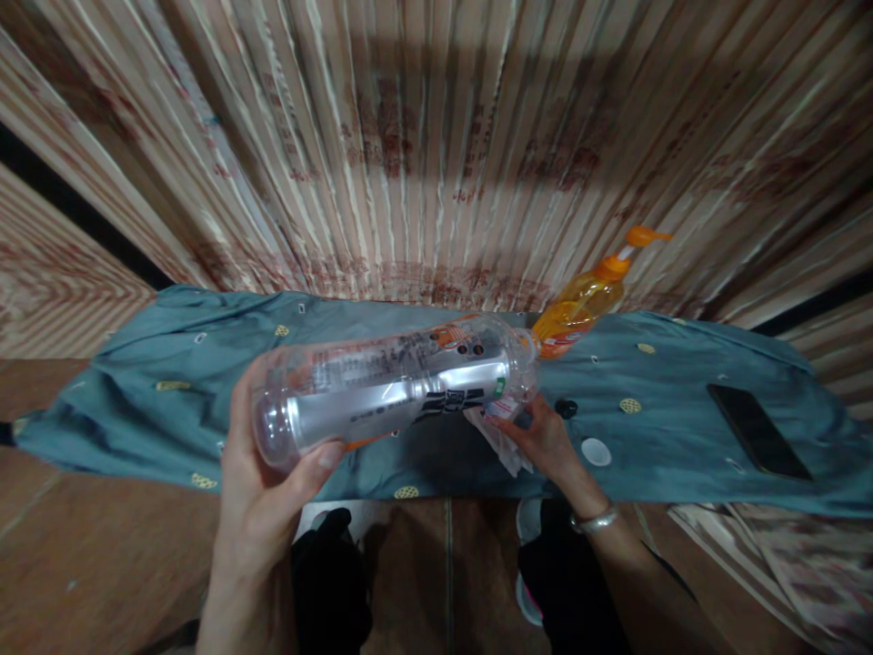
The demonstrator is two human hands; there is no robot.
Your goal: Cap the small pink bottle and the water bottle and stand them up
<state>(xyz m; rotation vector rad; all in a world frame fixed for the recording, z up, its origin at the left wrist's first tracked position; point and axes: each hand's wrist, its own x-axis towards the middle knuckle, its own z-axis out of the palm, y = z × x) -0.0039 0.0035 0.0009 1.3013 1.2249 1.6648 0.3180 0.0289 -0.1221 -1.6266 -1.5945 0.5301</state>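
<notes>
A single head-worn camera looks forward and steeply down from above, close to the hands. It faces a blue cloth (436,455) spread on the floor before a striped curtain (436,136). The wide-angle lens bends the edges; no second view exists.

We see a dim, warm scene, soft and slightly blurred throughout. A shadow band crosses the curtain (436,82) at twelve o'clock. Glare streaks the clear bottle (392,387); edges bow outward at three and nine o'clock.
</notes>
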